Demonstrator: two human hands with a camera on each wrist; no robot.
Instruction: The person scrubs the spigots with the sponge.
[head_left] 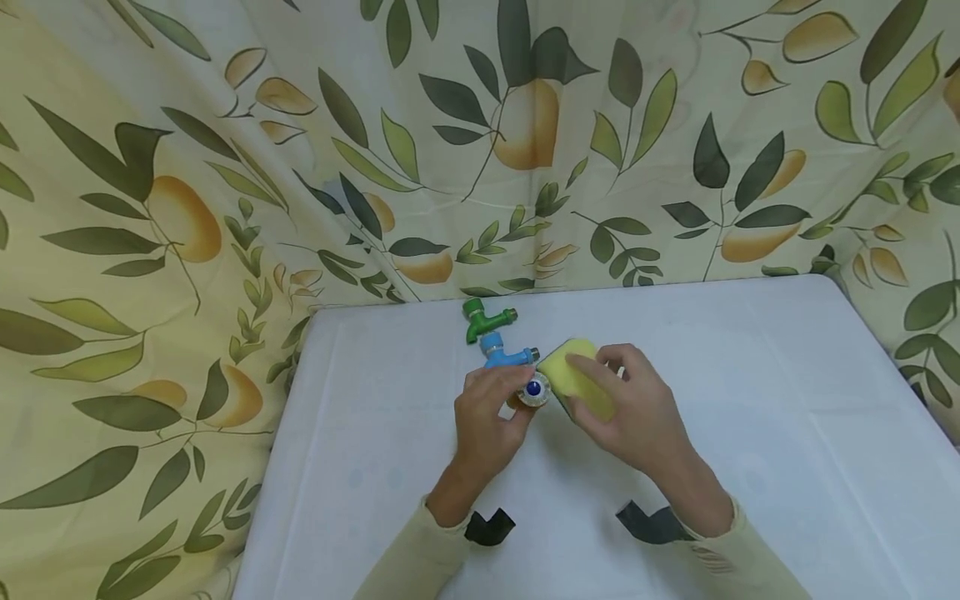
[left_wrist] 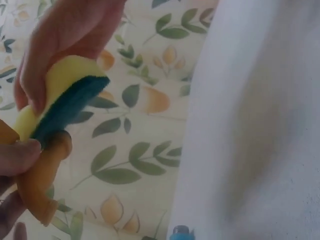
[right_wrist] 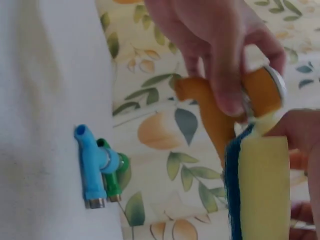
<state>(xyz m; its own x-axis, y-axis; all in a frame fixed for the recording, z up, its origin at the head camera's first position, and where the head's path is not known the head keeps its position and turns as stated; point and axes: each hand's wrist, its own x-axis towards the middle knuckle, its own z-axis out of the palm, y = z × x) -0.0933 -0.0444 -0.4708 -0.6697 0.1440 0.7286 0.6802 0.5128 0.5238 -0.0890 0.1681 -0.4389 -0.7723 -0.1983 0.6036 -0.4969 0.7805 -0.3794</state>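
My left hand [head_left: 483, 421] grips an orange tap [left_wrist: 37, 182] by its knob end, lifted over the white table. In the head view the tap's round knob [head_left: 533, 389] faces up, with a blue centre and a clear rim. My right hand [head_left: 641, 412] holds a yellow sponge [head_left: 577, 371] between thumb and fingers. The sponge's dark blue-green scouring side [left_wrist: 75, 105] lies against the tap's orange body in both wrist views. My right hand's fingers [right_wrist: 300, 130] show only in part in the right wrist view.
A blue tap [head_left: 504, 357] lies on the white table [head_left: 390, 467] just beyond my left hand. Behind it is a green tap [head_left: 487, 322], close to the table's back edge. A leaf-and-fruit patterned cloth [head_left: 375, 167] hangs behind and on the left. Dark straps [head_left: 490, 527] show by both wrists.
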